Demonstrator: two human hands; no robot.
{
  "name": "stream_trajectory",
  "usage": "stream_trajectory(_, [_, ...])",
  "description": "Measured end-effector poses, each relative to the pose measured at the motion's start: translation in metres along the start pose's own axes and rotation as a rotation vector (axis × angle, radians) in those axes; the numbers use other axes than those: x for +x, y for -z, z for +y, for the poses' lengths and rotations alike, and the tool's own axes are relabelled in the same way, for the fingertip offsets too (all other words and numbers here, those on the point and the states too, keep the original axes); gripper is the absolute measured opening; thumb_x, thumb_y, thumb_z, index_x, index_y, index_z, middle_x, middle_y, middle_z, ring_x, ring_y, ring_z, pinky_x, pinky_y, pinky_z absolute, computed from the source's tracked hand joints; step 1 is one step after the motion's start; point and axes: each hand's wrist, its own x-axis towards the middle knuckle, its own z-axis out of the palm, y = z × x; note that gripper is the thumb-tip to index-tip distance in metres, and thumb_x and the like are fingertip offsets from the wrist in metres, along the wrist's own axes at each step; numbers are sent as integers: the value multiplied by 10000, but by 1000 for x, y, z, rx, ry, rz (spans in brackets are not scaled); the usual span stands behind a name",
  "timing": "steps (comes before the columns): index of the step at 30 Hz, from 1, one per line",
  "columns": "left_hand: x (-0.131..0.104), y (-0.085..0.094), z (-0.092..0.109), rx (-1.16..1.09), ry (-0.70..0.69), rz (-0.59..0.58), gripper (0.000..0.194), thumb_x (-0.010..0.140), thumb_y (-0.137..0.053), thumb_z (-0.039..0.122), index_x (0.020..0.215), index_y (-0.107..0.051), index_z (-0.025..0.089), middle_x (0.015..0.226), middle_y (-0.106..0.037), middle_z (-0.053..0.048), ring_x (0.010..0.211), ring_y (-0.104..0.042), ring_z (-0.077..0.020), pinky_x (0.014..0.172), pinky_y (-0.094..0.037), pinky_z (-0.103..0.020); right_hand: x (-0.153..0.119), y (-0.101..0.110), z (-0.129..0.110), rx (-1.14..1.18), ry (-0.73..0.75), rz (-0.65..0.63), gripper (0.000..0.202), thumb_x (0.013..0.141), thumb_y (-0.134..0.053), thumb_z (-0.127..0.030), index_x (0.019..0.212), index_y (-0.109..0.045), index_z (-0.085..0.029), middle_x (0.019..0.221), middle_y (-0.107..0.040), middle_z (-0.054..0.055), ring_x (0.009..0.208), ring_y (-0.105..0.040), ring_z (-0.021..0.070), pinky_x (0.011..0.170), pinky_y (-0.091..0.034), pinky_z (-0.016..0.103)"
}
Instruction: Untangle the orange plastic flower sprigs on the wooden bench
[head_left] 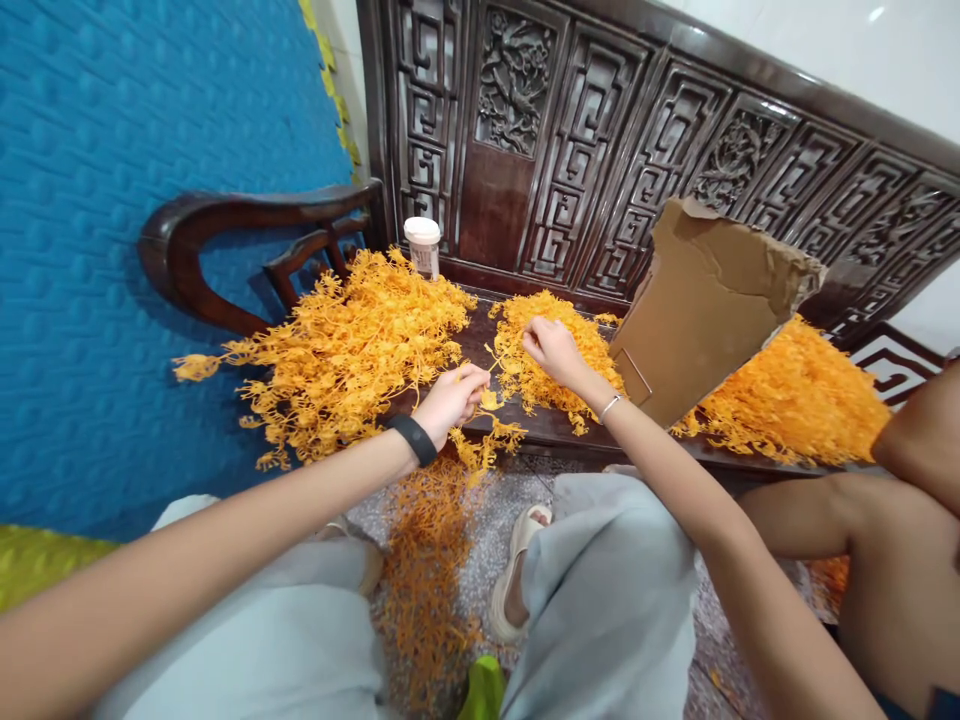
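Left forearm [247,540] nearest, left hand's [454,402] grip pinching an orange sprig [487,447] at the surface's [541,424] front edge, right hand's [553,350] curled closed by the middle pile [592,345], contents unclear; best kept clear of the pile, avoiding snags.

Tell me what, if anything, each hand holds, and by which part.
The left hand appears to hold an orange branching piece; the gripped part is hidden. Whether the curled right hand holds anything cannot be told.

Bench back [628,140]: glossy wood. Cardboard [697,310]: matt (rough along top). Orange sprigs [360,350]: plastic-looking.
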Motion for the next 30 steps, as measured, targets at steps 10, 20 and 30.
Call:
stream_trajectory(10, [9, -18, 6, -268, -52, 114, 181, 767, -456, 160, 597, -395, 159, 401, -260, 106, 269, -169, 4, 315, -86, -145, 18, -13, 4, -47, -19, 50, 165, 859, -307, -185, 818, -463, -147, 837, -568, 89, 724, -477, 175, 727, -305, 302])
stream_trajectory(20, [-57, -28, 11, -134, -23, -188, 180, 771, -464, 221, 613, -394, 166, 413, -265, 100, 309, -176, -1, 326, -104, -128, -17, -13, 104, 68, -499, 215, 186, 737, -372, -119, 704, -554, -132, 744, -586, 83, 659, -471, 160, 642, -343, 269])
stream_trajectory(30, [-24, -2, -1, -109, -66, -70, 121, 791, -429, 198, 673, -421, 177, 438, -381, 75, 303, -252, -21, 319, -156, -151, -35, -35, 114, 170, -629, 198, 292, 679, -410, -126, 854, -639, -84, 759, -625, 98, 649, -518, 159, 671, -406, 280])
